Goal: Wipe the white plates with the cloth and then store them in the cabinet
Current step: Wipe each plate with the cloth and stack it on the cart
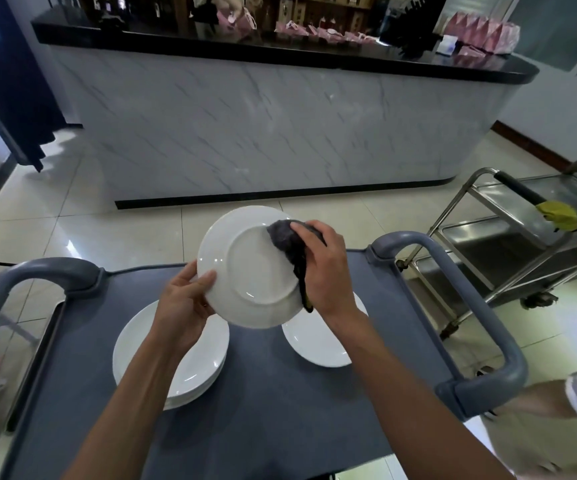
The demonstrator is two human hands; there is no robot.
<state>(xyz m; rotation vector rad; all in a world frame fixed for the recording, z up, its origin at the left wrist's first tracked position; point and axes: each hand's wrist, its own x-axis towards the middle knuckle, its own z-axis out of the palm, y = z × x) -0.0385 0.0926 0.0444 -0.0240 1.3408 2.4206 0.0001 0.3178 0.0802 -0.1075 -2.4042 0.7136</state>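
Two bare forearms reach in from the near edge, rising over a grey cart (pixel 263 410) toward a white plate (pixel 245 268) held above it. The left hand (pixel 185 299) grips the plate at its left rim, thumb curled over the upturned underside and the other fingers hidden behind it. The plate is tilted, its foot ring facing the camera. The right hand (pixel 325 265) comes in from the right with the wrist bent, its fingers closed around a dark grey cloth (pixel 287 244) and pressing the bunched end against the plate's upper right rim (a strip of the cloth hangs down along the plate's right edge).

Below the hands, a stack of white plates (pixel 190 368) sits on the left of the cart top, partly hidden by the left forearm, and a single white plate (pixel 321 344) lies to the right, partly covered by the held plate and the right wrist. Grey looped handles rise at the cart's left and right ends. A steel trolley (pixel 522 233) stands on the tiled floor to the right, just beside the cart. Far across the floor runs a marble-fronted counter (pixel 263 126) with a black top carrying pink packets.
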